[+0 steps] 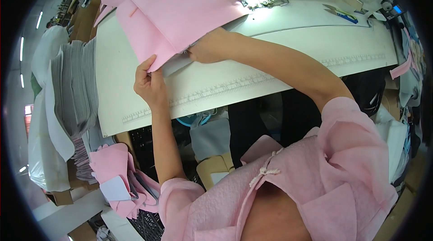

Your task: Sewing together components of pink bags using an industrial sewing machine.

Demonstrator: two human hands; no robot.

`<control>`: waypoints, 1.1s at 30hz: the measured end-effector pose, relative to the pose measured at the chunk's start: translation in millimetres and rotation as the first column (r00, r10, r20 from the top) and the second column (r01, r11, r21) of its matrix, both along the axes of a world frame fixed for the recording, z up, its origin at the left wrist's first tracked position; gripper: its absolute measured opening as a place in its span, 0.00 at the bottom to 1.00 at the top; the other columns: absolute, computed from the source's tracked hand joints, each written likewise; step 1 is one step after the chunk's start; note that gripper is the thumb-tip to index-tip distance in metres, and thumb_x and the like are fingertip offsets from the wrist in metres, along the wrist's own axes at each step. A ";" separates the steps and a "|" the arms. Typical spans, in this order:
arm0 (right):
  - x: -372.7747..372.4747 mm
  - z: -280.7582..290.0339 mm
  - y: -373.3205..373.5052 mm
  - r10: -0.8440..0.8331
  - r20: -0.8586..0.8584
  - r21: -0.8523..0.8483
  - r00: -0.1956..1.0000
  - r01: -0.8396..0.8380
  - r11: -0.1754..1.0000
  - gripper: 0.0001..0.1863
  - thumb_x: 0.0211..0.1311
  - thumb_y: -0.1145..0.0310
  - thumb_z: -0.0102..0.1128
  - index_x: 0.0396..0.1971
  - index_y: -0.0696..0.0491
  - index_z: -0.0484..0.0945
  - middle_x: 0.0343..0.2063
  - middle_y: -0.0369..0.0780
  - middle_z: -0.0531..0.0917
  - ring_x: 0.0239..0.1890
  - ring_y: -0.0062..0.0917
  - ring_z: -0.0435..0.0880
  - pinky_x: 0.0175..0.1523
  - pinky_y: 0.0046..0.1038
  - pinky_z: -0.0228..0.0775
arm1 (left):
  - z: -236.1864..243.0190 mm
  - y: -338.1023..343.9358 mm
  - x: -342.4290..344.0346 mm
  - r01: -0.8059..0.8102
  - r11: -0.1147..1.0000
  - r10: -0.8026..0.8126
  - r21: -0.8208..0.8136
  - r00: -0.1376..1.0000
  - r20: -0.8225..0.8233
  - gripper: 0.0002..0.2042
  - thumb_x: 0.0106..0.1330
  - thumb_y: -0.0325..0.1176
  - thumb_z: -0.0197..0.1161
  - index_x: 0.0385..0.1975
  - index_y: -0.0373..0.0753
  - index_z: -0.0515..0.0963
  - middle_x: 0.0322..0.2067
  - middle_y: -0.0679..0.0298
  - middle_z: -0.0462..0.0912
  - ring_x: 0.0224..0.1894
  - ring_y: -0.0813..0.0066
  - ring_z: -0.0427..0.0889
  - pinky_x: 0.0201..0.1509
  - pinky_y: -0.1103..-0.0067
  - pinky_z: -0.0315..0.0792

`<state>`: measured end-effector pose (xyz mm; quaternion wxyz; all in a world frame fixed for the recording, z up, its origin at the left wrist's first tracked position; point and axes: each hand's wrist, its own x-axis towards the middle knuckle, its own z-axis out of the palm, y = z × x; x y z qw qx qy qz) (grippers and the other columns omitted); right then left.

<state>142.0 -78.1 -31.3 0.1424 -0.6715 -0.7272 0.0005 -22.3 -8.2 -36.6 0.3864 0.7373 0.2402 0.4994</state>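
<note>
Seemingly part-sewn, near edge loose, pink fabric (185,4) is pinched by the left grip (151,78); the right grip (208,47) has indeterminable closure.

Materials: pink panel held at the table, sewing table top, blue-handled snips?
Pink panel: likely fabric, matte; stray threads show along its lower edge. Fiber can't be told.
Sewing table top: probably laminate-faced board; pale, smooth, faint sheen. Core unclear.
Blue-handled snips: handles look like molded plastic, evenly colored; blades look metal, slim and gray.
</note>
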 end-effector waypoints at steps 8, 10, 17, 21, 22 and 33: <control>41.8 -19.2 -3.3 -0.129 -0.128 0.411 0.983 0.171 0.896 0.16 0.52 0.66 0.48 0.42 0.52 0.72 0.41 0.41 0.75 0.43 0.30 0.73 0.46 0.28 0.65 | -4.4 -3.5 4.8 0.021 1.000 -0.021 0.023 1.000 0.019 0.08 0.54 0.18 0.55 0.33 0.32 0.75 0.31 0.64 0.77 0.30 0.84 0.73 0.36 0.89 0.67; 41.8 -12.6 -2.6 -0.108 -0.046 0.392 0.993 0.117 0.913 0.16 0.53 0.65 0.47 0.42 0.51 0.72 0.42 0.40 0.75 0.44 0.29 0.72 0.47 0.27 0.64 | -3.7 -3.0 7.5 0.024 0.998 -0.024 0.055 1.000 -0.001 0.07 0.55 0.18 0.54 0.33 0.31 0.75 0.30 0.65 0.76 0.32 0.83 0.72 0.38 0.88 0.66; 46.5 7.7 -12.4 -0.050 -0.357 0.184 0.933 0.123 0.975 0.16 0.54 0.62 0.46 0.42 0.49 0.72 0.41 0.40 0.75 0.44 0.30 0.72 0.48 0.27 0.63 | 3.2 -7.7 3.6 -0.042 0.992 0.036 0.119 0.998 0.051 0.08 0.53 0.16 0.53 0.32 0.32 0.75 0.28 0.65 0.76 0.26 0.86 0.71 0.31 0.91 0.64; 47.2 0.1 -18.3 -0.078 -0.229 -0.007 0.970 0.079 0.997 0.19 0.52 0.59 0.49 0.43 0.51 0.71 0.42 0.42 0.74 0.44 0.32 0.72 0.48 0.29 0.63 | -2.2 -6.4 -3.9 -0.027 0.991 0.032 0.129 0.999 -0.038 0.10 0.49 0.16 0.55 0.30 0.35 0.77 0.28 0.66 0.76 0.31 0.83 0.72 0.34 0.89 0.65; 40.1 -1.3 -23.3 -0.059 -0.211 -0.155 0.976 0.027 0.988 0.21 0.52 0.58 0.50 0.44 0.53 0.70 0.43 0.43 0.73 0.45 0.33 0.71 0.49 0.30 0.62 | -2.3 -5.1 -9.7 -0.023 0.991 0.028 0.132 0.999 -0.036 0.10 0.49 0.16 0.55 0.30 0.35 0.77 0.28 0.66 0.76 0.31 0.83 0.72 0.34 0.89 0.65; 45.2 1.3 -103.3 -0.421 0.050 0.014 0.906 0.421 0.907 0.23 0.54 0.50 0.47 0.41 0.54 0.71 0.28 0.43 0.75 0.30 0.31 0.76 0.31 0.29 0.70 | 31.1 -48.7 65.5 0.251 0.553 0.477 0.794 0.686 -0.549 0.22 0.42 0.29 0.56 0.42 0.52 0.70 0.50 0.65 0.63 0.54 0.61 0.58 0.50 0.53 0.51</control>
